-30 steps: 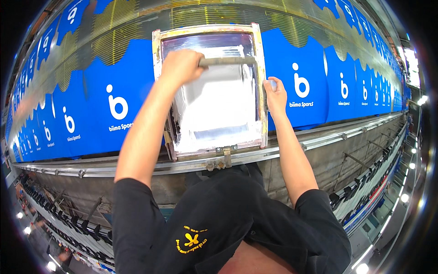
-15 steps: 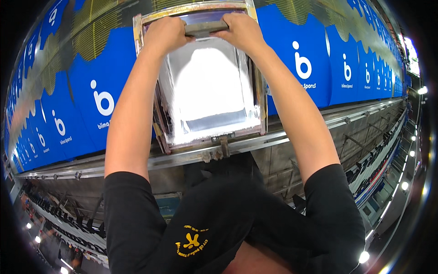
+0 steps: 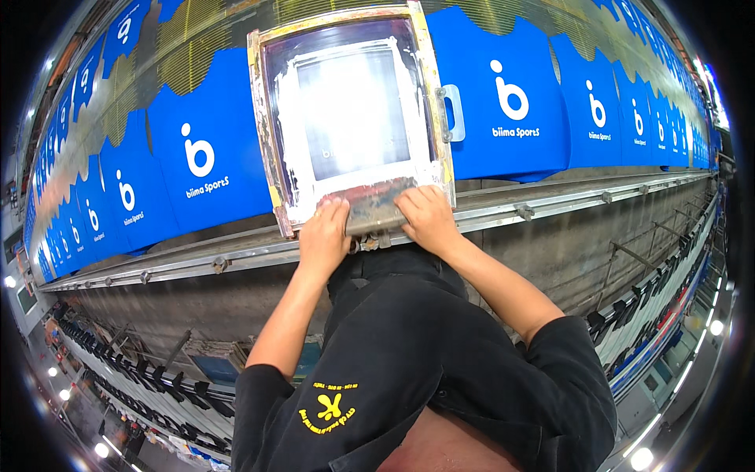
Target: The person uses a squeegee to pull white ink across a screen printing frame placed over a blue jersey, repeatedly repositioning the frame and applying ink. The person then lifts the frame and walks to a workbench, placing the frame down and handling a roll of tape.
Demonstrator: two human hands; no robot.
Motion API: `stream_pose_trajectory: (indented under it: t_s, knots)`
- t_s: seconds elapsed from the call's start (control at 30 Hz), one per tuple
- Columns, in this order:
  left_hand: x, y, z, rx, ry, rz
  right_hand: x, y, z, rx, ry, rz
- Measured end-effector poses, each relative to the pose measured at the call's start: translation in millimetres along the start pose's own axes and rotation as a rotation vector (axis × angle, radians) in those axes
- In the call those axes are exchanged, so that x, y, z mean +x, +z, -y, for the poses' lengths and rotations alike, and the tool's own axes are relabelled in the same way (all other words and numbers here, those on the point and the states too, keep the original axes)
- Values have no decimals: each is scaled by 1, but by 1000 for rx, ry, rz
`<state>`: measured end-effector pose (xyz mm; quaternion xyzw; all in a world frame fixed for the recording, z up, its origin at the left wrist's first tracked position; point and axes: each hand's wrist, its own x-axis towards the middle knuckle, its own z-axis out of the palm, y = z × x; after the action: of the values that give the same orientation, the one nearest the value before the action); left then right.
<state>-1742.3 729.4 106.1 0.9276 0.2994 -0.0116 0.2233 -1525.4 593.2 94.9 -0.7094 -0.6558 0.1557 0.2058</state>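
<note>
Both hands close on the same bar: the left hand [image 3: 324, 232] clasps one end of a worn squeegee [image 3: 374, 208], the right hand [image 3: 429, 219] the other, fingers curled over the upper edge and the middle left bare. What the thumbs do underneath is hidden. The squeegee lies across the near end of a framed screen [image 3: 264, 126], tilted, just above a metal rail [image 3: 543, 211].

The squeegee looks stiff and modest in weight, probably slick where ink has smeared it; the ends, where the hands sit, seem the best hold, giving even pressure along the edge. The screen's mesh [image 3: 346, 110], coated in glossy white, is likely taut and easy to tear, so the frame is better taken by its outer bars or by the pale handle [image 3: 454, 112] on its right side. The frame looks rigid and somewhat heavier than the squeegee.

Beside the frame, on either side, lie blue fabric pieces [image 3: 523, 94] with white emblems, thin and soft by the look of them, easily creased. Beyond them runs the yellow-striped surface of the long table [image 3: 197, 39], with another row of blue pieces along its far side.
</note>
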Motion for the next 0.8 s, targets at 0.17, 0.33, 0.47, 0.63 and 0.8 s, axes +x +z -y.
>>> stream_pose_trajectory:
  t_s: [0.17,0.33,0.47,0.63,0.8]
  knots:
    - [28,-50,7,5,17,319,14,-36,0,66,-2,83]
    - [195,-94,61,102,-24,341,160,-52,-67,-116,60,64]
    - [313,-126,100,150,27,200,282,-68,-119,-118,238,59]
    - [316,-96,108,131,2,78,282,-37,-133,-123,160,-155]
    - [180,-47,69,74,-41,73,156,-16,-77,-84,31,-119]
